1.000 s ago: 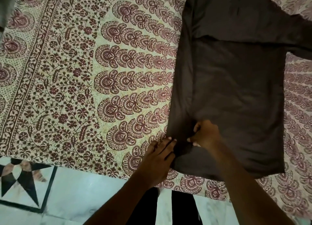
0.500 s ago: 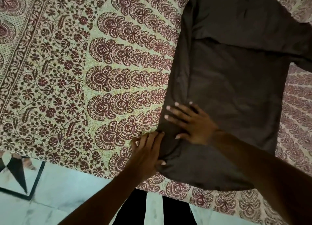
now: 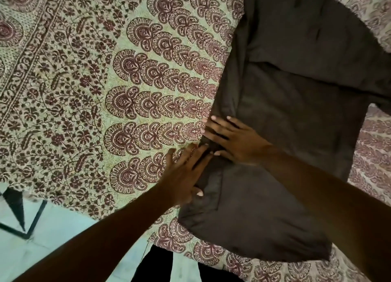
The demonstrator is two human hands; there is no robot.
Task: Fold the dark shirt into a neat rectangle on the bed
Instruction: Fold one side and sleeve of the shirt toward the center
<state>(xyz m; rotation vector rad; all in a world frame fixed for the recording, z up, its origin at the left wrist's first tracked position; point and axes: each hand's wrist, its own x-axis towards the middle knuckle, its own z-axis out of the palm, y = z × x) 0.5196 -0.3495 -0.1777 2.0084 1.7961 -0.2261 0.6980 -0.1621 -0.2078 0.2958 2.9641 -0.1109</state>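
Both hands, left hand [image 3: 184, 174] and right hand [image 3: 234, 142], lie flat with fingers spread, gripping nothing, pressing the dark shirt [image 3: 292, 116] fold beneath the fingertips to crease it

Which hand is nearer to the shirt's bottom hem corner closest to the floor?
Left. The left hand lies flat on the dark shirt along its folded left edge, just above that corner. The right hand presses the same edge farther up the bed.

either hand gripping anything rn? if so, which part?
Nothing gripped. Both hands lie flat, fingers spread: left hand and right hand press on the folded left edge of the dark shirt, near its lower corner.
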